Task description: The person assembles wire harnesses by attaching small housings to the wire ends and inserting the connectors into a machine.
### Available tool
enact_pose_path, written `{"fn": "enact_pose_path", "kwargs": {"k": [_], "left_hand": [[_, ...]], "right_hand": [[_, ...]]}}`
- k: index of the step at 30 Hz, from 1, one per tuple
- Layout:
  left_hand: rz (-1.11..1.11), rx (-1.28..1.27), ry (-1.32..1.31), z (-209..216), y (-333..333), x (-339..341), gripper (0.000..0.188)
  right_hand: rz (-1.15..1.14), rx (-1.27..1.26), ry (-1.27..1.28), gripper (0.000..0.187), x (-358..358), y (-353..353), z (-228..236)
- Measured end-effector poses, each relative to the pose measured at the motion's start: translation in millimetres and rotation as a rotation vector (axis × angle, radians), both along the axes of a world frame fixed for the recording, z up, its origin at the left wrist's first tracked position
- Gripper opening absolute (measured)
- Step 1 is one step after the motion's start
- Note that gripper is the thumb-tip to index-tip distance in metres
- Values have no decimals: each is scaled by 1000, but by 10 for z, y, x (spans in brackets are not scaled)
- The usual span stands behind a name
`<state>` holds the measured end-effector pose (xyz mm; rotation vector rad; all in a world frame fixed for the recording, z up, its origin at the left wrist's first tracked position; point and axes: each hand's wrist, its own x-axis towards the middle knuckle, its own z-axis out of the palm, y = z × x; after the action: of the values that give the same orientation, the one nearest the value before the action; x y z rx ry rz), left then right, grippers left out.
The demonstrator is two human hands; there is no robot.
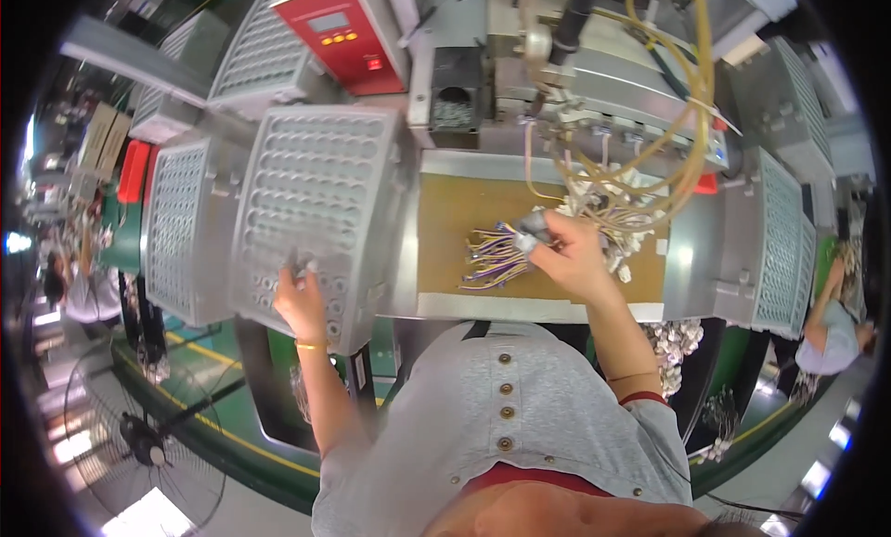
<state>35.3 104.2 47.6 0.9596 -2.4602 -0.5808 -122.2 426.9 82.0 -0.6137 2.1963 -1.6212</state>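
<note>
My left hand (299, 300) is over the near end of a grey tray (320, 156) with rows of round pockets. Its fingertips are pinched together at a pocket; they are blurred, and what is between them is too small to name. My right hand (577, 256), with grey covers on the thumb and finger, is closed in a pinch above the brown work mat (455, 203). Next to its fingertips a bunch of purple, yellow and white wires (497, 258) fans out to the left. Whatever the right fingertips hold is hidden by the covers.
White connectors (626, 258) are heaped right of my right hand, under looping yellow tubes (701, 91). Behind the mat stand a metal machine (640, 87), a black box (455, 96) and a red control box (343, 36). More pocketed trays (176, 231) flank the bench. People work at both sides.
</note>
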Motion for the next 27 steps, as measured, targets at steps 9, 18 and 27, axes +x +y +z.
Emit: {"fn": "enact_pose_path", "kwargs": {"k": [9,18,27], "left_hand": [[-685,1342,311,158,1401,-841,39],[-826,1412,385,251,1655,-974,34],[-727,1601,399,259,1606,-955,32]], "right_hand": [[-24,-50,46,7,38,-64,78],[-38,-178,-108,7,-2,46,-19],[-58,-190,-92,5,-10,31,70]]}}
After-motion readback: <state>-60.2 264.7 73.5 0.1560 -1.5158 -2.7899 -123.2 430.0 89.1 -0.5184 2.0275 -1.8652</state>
